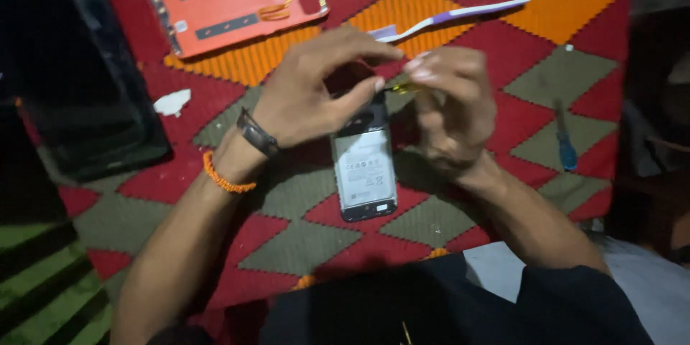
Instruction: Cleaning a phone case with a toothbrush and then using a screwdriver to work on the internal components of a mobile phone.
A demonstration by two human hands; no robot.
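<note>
opened phone (364, 172) lies flat, pale battery (364, 165) exposed.

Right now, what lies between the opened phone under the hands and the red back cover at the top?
In the head view, the left hand lies between the opened phone and the red back cover; beyond it, only patterned cloth.

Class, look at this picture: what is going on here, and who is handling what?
A person sits over an opened phone lying back-up on a patterned cloth, its battery showing. The left hand and right hand meet at the phone's top end, pinching a small yellowish part between the fingertips. An orange back cover, a toothbrush and a blue screwdriver lie nearby.
</note>
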